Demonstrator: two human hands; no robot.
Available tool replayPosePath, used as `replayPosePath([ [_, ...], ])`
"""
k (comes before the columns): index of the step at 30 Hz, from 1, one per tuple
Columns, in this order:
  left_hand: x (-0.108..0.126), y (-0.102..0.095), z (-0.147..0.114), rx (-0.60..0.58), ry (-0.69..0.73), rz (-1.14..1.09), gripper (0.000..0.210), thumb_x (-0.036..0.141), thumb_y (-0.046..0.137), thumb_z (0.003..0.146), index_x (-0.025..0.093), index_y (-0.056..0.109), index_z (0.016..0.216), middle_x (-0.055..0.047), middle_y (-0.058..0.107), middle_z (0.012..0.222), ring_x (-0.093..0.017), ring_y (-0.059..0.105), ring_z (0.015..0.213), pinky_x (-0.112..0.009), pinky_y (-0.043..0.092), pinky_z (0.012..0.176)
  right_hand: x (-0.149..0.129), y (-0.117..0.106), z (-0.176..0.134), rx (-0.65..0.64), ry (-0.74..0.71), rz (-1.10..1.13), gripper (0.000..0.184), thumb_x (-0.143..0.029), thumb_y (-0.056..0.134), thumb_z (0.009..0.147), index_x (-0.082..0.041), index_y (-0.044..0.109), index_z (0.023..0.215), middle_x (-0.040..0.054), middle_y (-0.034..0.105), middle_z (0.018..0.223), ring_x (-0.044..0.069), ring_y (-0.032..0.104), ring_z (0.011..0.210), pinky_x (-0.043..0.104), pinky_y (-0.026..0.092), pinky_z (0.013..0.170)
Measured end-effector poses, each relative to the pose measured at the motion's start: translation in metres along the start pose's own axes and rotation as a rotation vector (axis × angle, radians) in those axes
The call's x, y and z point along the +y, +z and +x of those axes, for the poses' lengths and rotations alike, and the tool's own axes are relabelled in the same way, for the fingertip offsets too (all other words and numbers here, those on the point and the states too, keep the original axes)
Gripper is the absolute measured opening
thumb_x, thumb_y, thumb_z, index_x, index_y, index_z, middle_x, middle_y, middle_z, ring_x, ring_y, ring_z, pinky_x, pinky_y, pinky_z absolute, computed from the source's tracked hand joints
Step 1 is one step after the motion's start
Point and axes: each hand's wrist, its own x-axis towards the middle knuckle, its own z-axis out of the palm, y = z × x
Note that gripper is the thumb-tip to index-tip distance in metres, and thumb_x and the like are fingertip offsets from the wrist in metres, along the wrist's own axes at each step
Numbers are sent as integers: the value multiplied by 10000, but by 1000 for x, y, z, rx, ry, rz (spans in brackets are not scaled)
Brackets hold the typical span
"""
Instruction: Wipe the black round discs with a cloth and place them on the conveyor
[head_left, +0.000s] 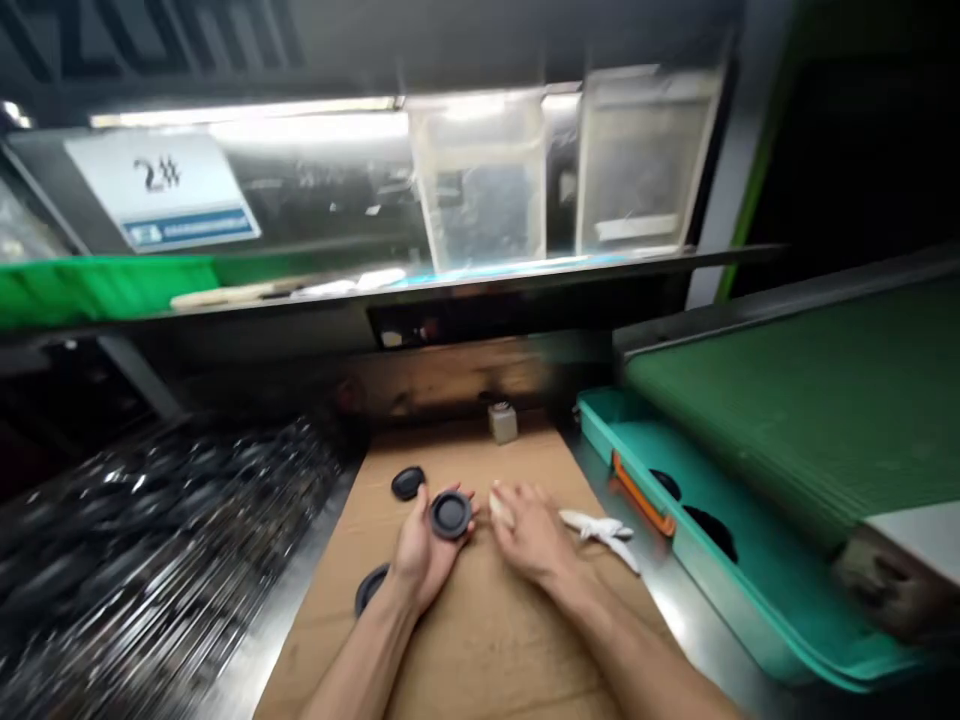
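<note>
A round black rubber disc with a raised rim sits upright in the left hand, pinched between the thumb and the curled fingers, its flat face turned toward the camera, above the middle of a brown cardboard sheet that covers the bench. The right hand lies palm down just beside it, fingers bent together around a small pale object whose shape is too blurred to make out; its fingertips are close to the disc's edge, and contact cannot be judged. A second black disc lies flat on the cardboard beyond the left hand, and a third lies beside the left wrist, partly hidden by it. A white rag-like scrap lies to the right of the right hand. Further right, a teal plastic tray with an orange handle holds dark parts, beside a green ribbed conveyor belt. A small pale block stands at the far edge of the cardboard.
</note>
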Motion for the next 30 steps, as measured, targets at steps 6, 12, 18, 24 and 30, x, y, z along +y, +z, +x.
replayPosePath([
  [6, -10, -5, 2, -98, -95, -221, 235, 221, 462, 891, 96, 630, 999, -150, 680, 1075, -232, 653, 986, -361, 516, 895, -39, 30, -14, 191, -15, 244, 440, -414, 520, 896, -239, 533, 1299, 104, 541, 1160, 234, 502, 1064, 358, 436, 920],
  [12, -12, -11, 2, -175, -199, -298, 303, 308, 437, 915, 98, 629, 1016, -161, 676, 1093, -247, 632, 1052, -389, 463, 982, -63, 37, -21, 107, -97, 11, 401, -314, 433, 938, -221, 544, 1311, 139, 519, 1189, 257, 474, 1027, 420, 436, 884],
  [18, -14, -10, 5, -91, -202, -289, 276, 283, 440, 921, 100, 623, 1016, -154, 682, 1087, -235, 639, 1039, -382, 466, 982, -56, 33, -14, 58, -120, 3, 406, -339, 418, 945, -244, 528, 1324, 124, 521, 1161, 238, 473, 983, 381, 443, 846],
  [24, -15, -12, 6, -120, -167, -252, 244, 265, 456, 914, 105, 631, 971, -149, 689, 1051, -234, 650, 1001, -385, 485, 956, -55, 28, -16, 72, -118, -20, 394, -307, 411, 942, -237, 543, 1306, 123, 524, 1154, 236, 471, 962, 378, 439, 843],
  [30, -12, -12, 5, -126, -168, -247, 251, 260, 445, 919, 101, 633, 965, -148, 691, 1026, -225, 657, 974, -372, 504, 932, -59, 27, -23, 118, -103, -34, 376, -282, 432, 924, -223, 573, 1267, 127, 536, 1126, 245, 472, 963, 386, 444, 833],
])
